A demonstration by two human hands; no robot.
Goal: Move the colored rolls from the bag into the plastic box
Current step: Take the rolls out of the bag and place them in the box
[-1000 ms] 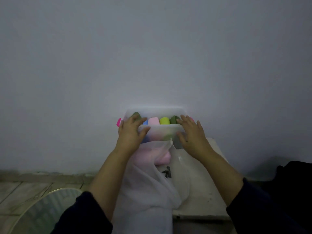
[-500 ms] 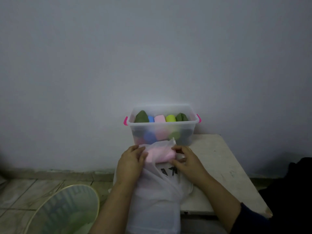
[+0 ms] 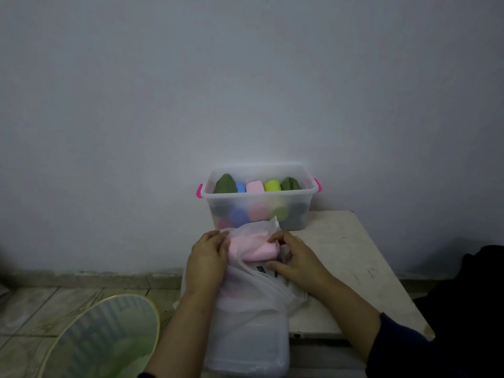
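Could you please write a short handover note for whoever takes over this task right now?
Left hand: holds the left side of the white plastic bag at its mouth.
Right hand: its grip is on the bag's right edge beside the pink roll.
Things: the pink roll sits in the bag's mouth; the clear plastic box stands behind it on the small table.
Done: green, blue, pink and yellow rolls are in the box.
Left: lift the pink roll into the box; check the bag for more.

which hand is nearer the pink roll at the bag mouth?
Right. The right hand pinches the pink roll directly; the left hand holds it through the bag film.
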